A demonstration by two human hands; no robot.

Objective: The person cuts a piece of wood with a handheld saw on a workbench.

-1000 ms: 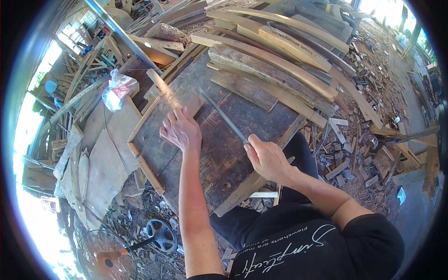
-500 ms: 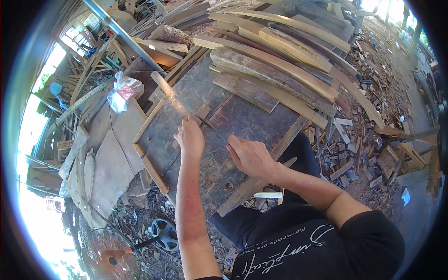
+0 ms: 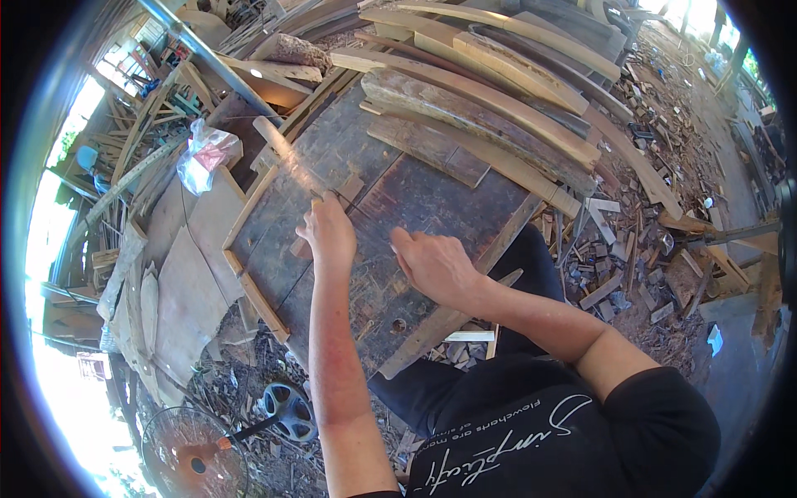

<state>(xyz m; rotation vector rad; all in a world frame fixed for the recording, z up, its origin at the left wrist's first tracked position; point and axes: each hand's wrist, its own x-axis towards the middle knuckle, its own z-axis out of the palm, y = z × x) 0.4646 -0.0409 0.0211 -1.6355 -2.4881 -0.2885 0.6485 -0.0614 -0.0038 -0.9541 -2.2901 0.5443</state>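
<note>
On the worn dark workbench (image 3: 423,199), my left hand (image 3: 330,235) is closed round the near end of a light-coloured wooden stick (image 3: 282,149), which slants away to the far left. A short wood block (image 3: 352,187) lies crosswise beneath the stick, its other end showing beside my left wrist. My right hand (image 3: 436,264) is closed too, a little to the right and above the boards. A thin dark edge shows faintly between the two hands; what my right fingers grip is too blurred to make out.
Long curved timbers (image 3: 490,116) are stacked across the bench's far side. A clear plastic bag (image 3: 207,158) sits at left, near a metal pole (image 3: 212,62). A fan (image 3: 195,461) stands at lower left. Wood offcuts (image 3: 614,274) litter the ground to the right.
The whole view has shifted slightly, so the bench and timbers sit a little further left and higher. Both hands keep nearly the same places over the bench.
</note>
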